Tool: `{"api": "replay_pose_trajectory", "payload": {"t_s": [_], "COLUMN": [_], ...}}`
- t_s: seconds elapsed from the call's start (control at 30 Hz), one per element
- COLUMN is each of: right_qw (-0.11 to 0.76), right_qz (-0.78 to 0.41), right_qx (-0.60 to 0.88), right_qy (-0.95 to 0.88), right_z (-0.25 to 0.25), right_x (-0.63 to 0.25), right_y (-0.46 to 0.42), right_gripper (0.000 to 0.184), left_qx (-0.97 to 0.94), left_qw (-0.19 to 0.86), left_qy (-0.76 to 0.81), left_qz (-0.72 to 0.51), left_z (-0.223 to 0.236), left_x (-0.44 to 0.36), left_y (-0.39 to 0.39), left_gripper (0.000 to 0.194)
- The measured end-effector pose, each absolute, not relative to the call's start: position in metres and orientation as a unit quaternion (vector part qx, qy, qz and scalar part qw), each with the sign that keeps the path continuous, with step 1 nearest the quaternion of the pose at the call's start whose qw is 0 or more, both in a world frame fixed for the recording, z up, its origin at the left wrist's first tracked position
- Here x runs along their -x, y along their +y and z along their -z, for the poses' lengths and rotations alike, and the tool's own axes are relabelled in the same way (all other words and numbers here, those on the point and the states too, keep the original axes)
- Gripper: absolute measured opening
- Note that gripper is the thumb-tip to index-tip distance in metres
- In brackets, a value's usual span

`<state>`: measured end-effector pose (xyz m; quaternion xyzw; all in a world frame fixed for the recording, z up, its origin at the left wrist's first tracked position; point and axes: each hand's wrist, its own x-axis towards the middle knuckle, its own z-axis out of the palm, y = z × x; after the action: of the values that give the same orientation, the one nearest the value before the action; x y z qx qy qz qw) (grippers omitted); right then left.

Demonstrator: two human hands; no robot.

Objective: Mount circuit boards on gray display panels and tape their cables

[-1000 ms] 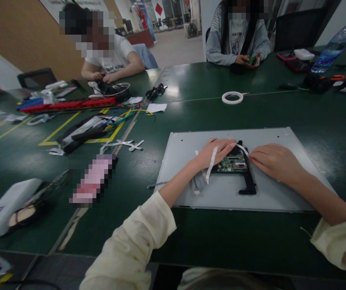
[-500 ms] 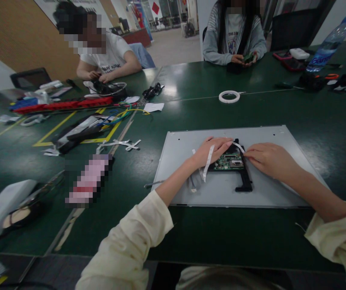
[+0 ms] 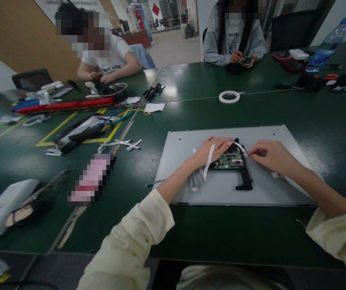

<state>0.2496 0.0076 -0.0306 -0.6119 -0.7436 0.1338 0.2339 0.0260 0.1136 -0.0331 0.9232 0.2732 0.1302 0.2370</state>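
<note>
A grey metal panel (image 3: 179, 161) lies flat before me, bearing a black plastic bracket (image 3: 246, 179) with a green circuit board (image 3: 225, 161) in it. My left hand (image 3: 213, 151) rests flat over the upper left of the bracket, fingers stretched, covering part of the board. From under its fingertips a strip of white tape (image 3: 239, 146) runs to the right. My right hand (image 3: 269, 155) pinches that strip's free end between thumb and forefinger. Another white tape strip (image 3: 209, 157) hangs by my left hand, and a grey cable (image 3: 193, 183) lies beside the bracket.
A white tape roll (image 3: 229, 96) lies beyond the panel. Left are a phone (image 3: 91, 179), tape scraps (image 3: 133, 145), a black case (image 3: 79, 129) and a white device (image 3: 8, 205). A water bottle (image 3: 330, 44) stands far right. Two people sit across the table.
My right hand has shifted slightly right and up with the tape end, its fingers more curled. My left hand stays in place. The person opposite has turned the small board they hold.
</note>
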Motion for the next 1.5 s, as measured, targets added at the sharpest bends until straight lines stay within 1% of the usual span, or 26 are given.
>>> {"api": "replay_pose_trajectory", "payload": {"t_s": [0.23, 0.33, 0.4, 0.5, 0.6, 0.73, 0.83, 0.9, 0.97, 1.03, 1.1, 1.13, 1.23, 1.33, 1.4, 1.5], "right_qw": [0.243, 0.244, 0.275, 0.358, 0.406, 0.439, 0.454, 0.459, 0.457, 0.452, 0.448, 0.448, 0.455, 0.465, 0.467, 0.470], "right_qz": [-0.133, -0.092, -0.050, -0.010, -0.002, -0.018, -0.049, -0.067, -0.066, -0.047, -0.029, -0.027, -0.037, -0.033, -0.015, 0.010], "right_qx": [0.606, 0.604, 0.595, 0.560, 0.530, 0.507, 0.484, 0.458, 0.436, 0.426, 0.423, 0.428, 0.478, 0.537, 0.556, 0.572], "right_qy": [-0.745, -0.753, -0.754, -0.747, -0.745, -0.741, -0.746, -0.758, -0.773, -0.783, -0.787, -0.785, -0.750, -0.703, -0.688, -0.673], "right_z": [0.030, 0.032, 0.032, 0.029, 0.023, 0.017, 0.014, 0.012, 0.010, 0.010, 0.010, 0.009, 0.006, 0.001, -0.001, -0.002], "right_x": [-0.246, -0.243, -0.238, -0.227, -0.217, -0.209, -0.205, -0.199, -0.193, -0.187, -0.184, -0.184, -0.188, -0.196, -0.200, -0.205], "right_y": [0.006, 0.005, 0.003, -0.001, -0.006, -0.011, -0.015, -0.019, -0.023, -0.027, -0.029, -0.029, -0.028, -0.026, -0.026, -0.025], "right_gripper": [0.013, 0.011, 0.011, 0.012, 0.016, 0.026, 0.036, 0.044, 0.046, 0.036, 0.017, 0.011, 0.013, 0.015, 0.016, 0.016], "left_qx": [-0.931, -0.933, -0.933, -0.934, -0.940, -0.959, -0.969, -0.977, -0.981, -0.981, -0.979, -0.977, -0.967, -0.946, -0.921, -0.862], "left_qw": [0.212, 0.204, 0.201, 0.197, 0.177, 0.089, 0.042, 0.035, 0.037, 0.036, 0.037, 0.040, 0.070, 0.147, 0.241, 0.421], "left_qy": [0.269, 0.270, 0.274, 0.280, 0.271, 0.243, 0.220, 0.196, 0.178, 0.175, 0.185, 0.192, 0.211, 0.234, 0.252, 0.256], "left_qz": [-0.127, -0.122, -0.116, -0.104, -0.107, -0.118, -0.106, -0.082, -0.067, -0.068, -0.081, -0.090, -0.125, -0.168, -0.172, -0.116], "left_z": [0.031, 0.030, 0.031, 0.032, 0.027, 0.007, -0.009, -0.016, -0.018, -0.018, -0.017, -0.017, -0.021, -0.032, -0.042, -0.051], "left_x": [-0.026, -0.027, -0.027, -0.028, -0.026, -0.025, -0.025, -0.027, -0.030, -0.033, -0.036, -0.037, -0.038, -0.037, -0.036, -0.038], "left_y": [0.111, 0.110, 0.111, 0.114, 0.113, 0.104, 0.093, 0.084, 0.075, 0.069, 0.066, 0.065, 0.068, 0.072, 0.072, 0.064], "left_gripper": [0.051, 0.052, 0.052, 0.051, 0.048, 0.042, 0.046, 0.052, 0.055, 0.054, 0.052, 0.050, 0.043, 0.035, 0.030, 0.035]}}
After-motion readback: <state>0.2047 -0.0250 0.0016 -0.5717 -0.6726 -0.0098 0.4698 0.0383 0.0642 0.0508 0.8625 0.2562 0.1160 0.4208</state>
